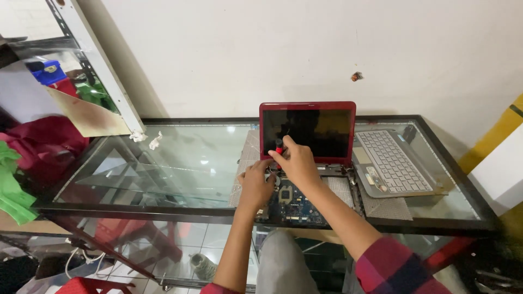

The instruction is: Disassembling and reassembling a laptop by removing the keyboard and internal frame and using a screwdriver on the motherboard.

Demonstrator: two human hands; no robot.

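Note:
A small red laptop [308,107] stands open on a glass-topped table [180,158], its screen dark. Its base is stripped, showing a blue circuit board [294,204]. My right hand [297,159] grips a red-handled screwdriver [279,146] upright near the left hinge of the laptop. My left hand [255,184] rests on the left part of the exposed base, fingers touching the area beside the screwdriver tip. A removed grey keyboard panel [389,161] lies to the right of the laptop.
A grey cloth [384,207] lies under the laptop and keyboard panel. Crumpled white scraps [147,139] sit at the table's back left. Red and green fabric [22,163] piles at the left. A white wall stands behind; a shoe [204,265] shows under the glass.

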